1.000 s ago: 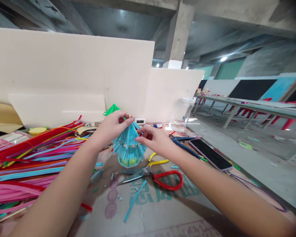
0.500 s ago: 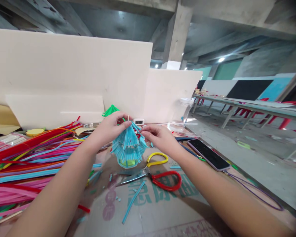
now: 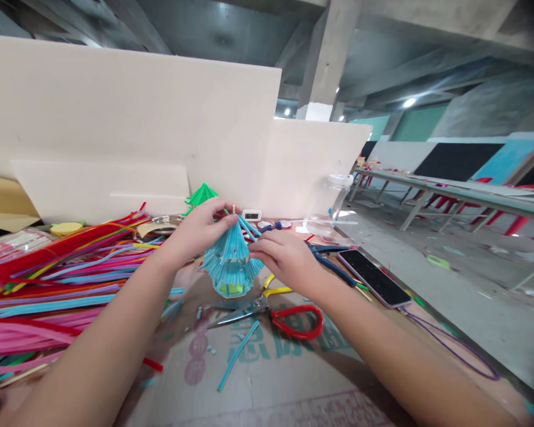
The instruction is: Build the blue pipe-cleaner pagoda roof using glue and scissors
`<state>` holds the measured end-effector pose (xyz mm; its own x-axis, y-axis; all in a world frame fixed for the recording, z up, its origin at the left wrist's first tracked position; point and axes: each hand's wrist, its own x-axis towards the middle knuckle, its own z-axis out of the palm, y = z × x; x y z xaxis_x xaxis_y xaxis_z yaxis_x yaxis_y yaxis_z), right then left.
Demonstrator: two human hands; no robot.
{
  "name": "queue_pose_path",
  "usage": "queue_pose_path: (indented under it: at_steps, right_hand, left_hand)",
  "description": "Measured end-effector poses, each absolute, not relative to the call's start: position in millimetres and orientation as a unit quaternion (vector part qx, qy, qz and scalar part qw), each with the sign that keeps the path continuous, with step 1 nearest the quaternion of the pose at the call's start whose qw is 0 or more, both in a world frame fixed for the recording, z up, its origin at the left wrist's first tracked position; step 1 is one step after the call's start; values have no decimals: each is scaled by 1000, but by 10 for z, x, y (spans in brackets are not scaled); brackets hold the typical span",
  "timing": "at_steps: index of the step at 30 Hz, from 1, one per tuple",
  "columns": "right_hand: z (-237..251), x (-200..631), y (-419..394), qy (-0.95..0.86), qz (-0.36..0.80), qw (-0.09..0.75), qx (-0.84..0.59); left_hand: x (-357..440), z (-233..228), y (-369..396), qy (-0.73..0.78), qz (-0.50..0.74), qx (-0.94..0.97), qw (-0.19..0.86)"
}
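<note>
A light-blue tiered pagoda model (image 3: 232,258), built of ribbed strips, stands upright on the cardboard in front of me. My left hand (image 3: 210,224) pinches its pointed tip, where a small pale stick end pokes up. At the model's right side my right hand (image 3: 281,252) has its fingers closed on a blue strip (image 3: 248,226) that slants down from the tip. Its fingertips partly hide that strip's lower end. Just below the model lie scissors (image 3: 260,305) with one yellow and one red handle, blades apart. A loose blue strip (image 3: 238,356) rests nearer to me.
Coloured pipe cleaners (image 3: 71,284) are heaped on the left. Behind the model are a green roof-shaped piece (image 3: 202,194), a small digital display (image 3: 251,215) and white boards (image 3: 151,118). Pliers (image 3: 336,267), a phone (image 3: 374,277) with a cord and a clear jar (image 3: 333,201) are on the right.
My right hand has turned over and closed in on the model's right side, now covering part of the scissors' yellow handle. My left hand stays at the tip. The view has shifted slightly.
</note>
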<state>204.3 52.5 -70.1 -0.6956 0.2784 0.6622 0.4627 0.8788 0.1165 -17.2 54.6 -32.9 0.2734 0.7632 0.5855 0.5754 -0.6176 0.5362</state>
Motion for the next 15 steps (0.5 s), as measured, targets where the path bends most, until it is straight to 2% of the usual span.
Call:
queue_pose_path:
  at_steps: [7,15]
  right_hand:
    - [-622,2081,508,-923,-126,301,-203]
    - [-673,2063,529,-902,-59,367,-222]
  left_hand:
    - [-119,-319,526,439,431,782,104]
    - [-107,-321,525,434,424,788,100]
